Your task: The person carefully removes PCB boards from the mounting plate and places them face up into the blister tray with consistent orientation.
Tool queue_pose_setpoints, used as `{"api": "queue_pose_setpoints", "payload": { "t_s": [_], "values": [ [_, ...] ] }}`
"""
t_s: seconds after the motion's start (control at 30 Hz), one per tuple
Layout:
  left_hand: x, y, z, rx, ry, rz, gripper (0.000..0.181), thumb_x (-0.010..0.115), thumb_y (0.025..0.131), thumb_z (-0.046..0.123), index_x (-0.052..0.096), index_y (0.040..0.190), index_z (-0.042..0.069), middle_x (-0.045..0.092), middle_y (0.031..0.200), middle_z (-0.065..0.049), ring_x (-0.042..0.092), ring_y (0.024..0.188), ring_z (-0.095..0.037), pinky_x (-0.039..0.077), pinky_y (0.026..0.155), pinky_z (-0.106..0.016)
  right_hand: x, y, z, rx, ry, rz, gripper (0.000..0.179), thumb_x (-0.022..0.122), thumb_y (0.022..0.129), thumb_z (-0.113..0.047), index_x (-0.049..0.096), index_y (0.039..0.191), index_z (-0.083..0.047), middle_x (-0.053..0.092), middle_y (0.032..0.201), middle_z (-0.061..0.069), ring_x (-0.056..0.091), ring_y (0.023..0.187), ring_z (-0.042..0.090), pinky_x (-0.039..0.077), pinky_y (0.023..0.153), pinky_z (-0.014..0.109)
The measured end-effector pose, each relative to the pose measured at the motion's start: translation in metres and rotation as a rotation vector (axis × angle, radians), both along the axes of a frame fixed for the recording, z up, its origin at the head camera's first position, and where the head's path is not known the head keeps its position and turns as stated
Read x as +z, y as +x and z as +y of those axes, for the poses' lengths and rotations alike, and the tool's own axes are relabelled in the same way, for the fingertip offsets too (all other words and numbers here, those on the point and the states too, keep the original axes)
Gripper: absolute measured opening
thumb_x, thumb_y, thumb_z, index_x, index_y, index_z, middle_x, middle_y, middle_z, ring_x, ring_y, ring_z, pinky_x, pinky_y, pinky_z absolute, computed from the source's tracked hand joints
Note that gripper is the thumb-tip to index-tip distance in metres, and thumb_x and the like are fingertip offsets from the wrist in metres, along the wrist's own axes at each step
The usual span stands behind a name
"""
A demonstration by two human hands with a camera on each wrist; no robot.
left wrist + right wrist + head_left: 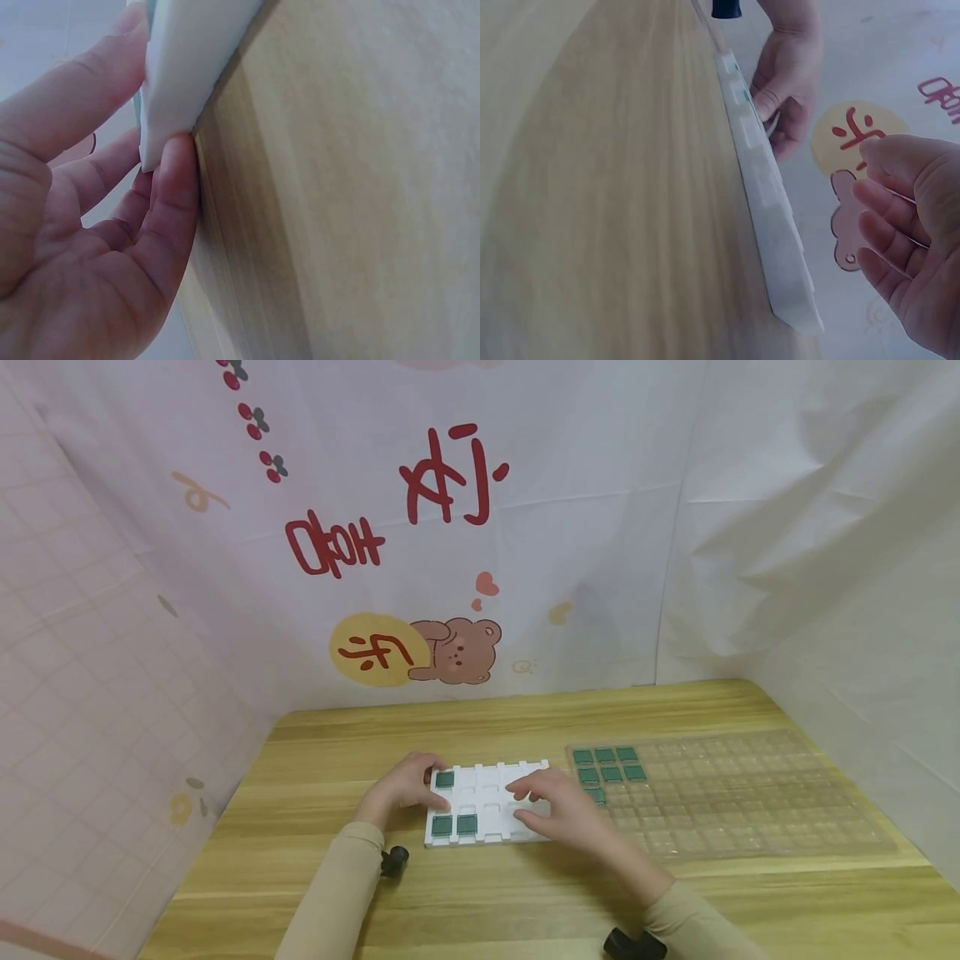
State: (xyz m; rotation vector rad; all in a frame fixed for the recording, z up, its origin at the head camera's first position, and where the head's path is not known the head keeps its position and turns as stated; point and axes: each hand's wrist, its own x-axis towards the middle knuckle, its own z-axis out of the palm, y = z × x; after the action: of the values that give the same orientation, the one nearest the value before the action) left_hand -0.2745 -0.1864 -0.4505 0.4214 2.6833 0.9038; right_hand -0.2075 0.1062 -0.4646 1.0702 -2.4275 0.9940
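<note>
A white tray with shallow pockets lies on the wooden table. Three small green circuit boards show in it: one in the far left pocket and two along the near side. At its left end my left hand holds the tray. The left wrist view shows the thumb over the top and fingertips against the tray's side. My right hand hovers over the tray's right part, fingers loosely bent. In the right wrist view, nothing shows between its thumb and fingers.
To the right lies a large clear plastic tray with rows of pockets; several green circuit boards fill its far left corner. A printed white cloth hangs behind the table. Black wrist devices sit at both forearms.
</note>
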Motion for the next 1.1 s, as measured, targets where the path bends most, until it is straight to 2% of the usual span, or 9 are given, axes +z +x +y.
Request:
{"api": "queue_pose_setpoints", "payload": {
  "t_s": [0.33,0.63,0.9,1.1],
  "values": [
    [0.0,0.0,0.0,0.0,-0.002,0.005,0.06,0.094,0.067,0.02,0.065,0.117,0.007,0.053,0.102,-0.005,0.047,0.096,-0.022,0.042,0.085,-0.039,-0.001,0.003,-0.02,-0.025,0.084,-0.099,0.031,0.078,0.085,-0.019,0.07,0.115,-0.012,0.066,0.102,-0.006,0.06,0.09,0.011,0.05,0.08,0.03],
    [-0.002,-0.001,-0.001,-0.004,-0.013,0.008,0.06,0.093,0.068,0.022,0.065,0.118,0.008,0.054,0.103,-0.004,0.047,0.097,-0.021,0.042,0.086,-0.039,-0.004,0.002,-0.036,-0.025,0.123,-0.118,0.031,0.078,0.085,-0.022,0.069,0.114,-0.015,0.066,0.106,-0.007,0.058,0.091,0.011,0.049,0.083,0.029],
    [-0.003,-0.001,0.0,-0.001,-0.013,0.014,0.058,0.093,0.067,0.02,0.065,0.117,0.008,0.054,0.104,-0.004,0.047,0.097,-0.021,0.042,0.087,-0.039,-0.009,0.0,-0.049,-0.006,0.152,-0.087,0.032,0.08,0.083,-0.023,0.07,0.113,-0.016,0.065,0.108,-0.006,0.059,0.093,0.011,0.049,0.082,0.029],
    [-0.003,-0.002,0.0,-0.006,-0.007,0.021,0.059,0.094,0.067,0.019,0.065,0.116,0.007,0.054,0.102,-0.003,0.047,0.095,-0.02,0.043,0.084,-0.038,-0.005,-0.001,-0.057,-0.025,0.202,-0.042,0.034,0.081,0.081,-0.025,0.071,0.112,-0.015,0.067,0.108,-0.004,0.058,0.099,0.015,0.048,0.086,0.032]
  ]
}}
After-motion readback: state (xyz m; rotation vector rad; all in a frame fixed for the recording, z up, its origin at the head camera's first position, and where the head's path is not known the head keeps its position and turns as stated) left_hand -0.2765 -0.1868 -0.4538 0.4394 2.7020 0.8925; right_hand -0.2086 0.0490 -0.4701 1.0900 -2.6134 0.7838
